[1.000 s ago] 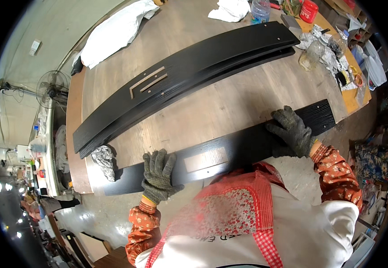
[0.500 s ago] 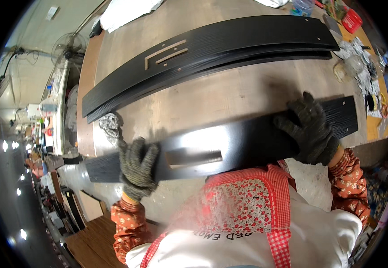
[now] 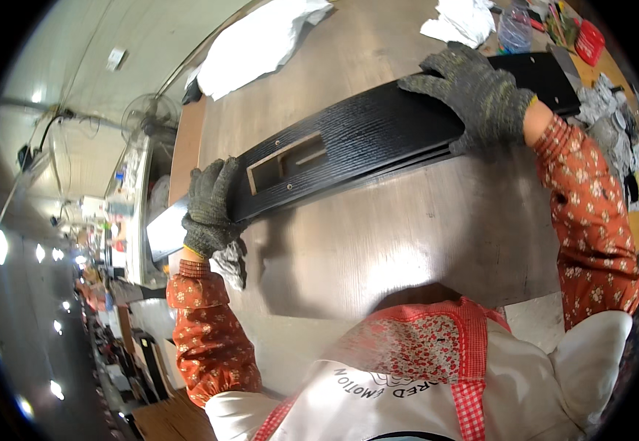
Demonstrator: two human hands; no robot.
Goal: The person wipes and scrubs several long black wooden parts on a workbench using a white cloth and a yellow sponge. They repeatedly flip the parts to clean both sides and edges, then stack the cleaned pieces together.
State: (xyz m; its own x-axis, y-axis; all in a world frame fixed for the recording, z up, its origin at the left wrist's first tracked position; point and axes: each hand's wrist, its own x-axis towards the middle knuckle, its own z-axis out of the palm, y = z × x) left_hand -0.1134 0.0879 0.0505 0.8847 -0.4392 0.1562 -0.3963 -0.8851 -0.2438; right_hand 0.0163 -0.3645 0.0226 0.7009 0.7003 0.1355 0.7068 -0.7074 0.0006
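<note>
A long black board (image 3: 367, 117) with a rectangular cut-out and small holes lies over at least one similar black board, whose edge shows beneath it. Through the cut-out I see the slots of the board under it. My left hand (image 3: 213, 200), in a dark grey knitted glove, grips the upper board just left of the cut-out. Farther right, my right hand (image 3: 474, 92), gloved the same way, spans the board's width, fingers over the far edge and thumb side toward the left. The board's left end catches bright light.
The boards rest on a wooden worktable (image 3: 378, 228). A crumpled grey rag (image 3: 230, 263) lies near my left wrist. White cloth (image 3: 260, 48) is at the far left. A plastic bottle (image 3: 514, 31), a red container (image 3: 589, 42) and crumpled wrapping (image 3: 613, 125) crowd the right side. A fan (image 3: 150, 121) stands beyond.
Both hands have carried the black board away from my body to the far side, over the other boards. It has also turned so its cut-out side with the small holes faces up.
</note>
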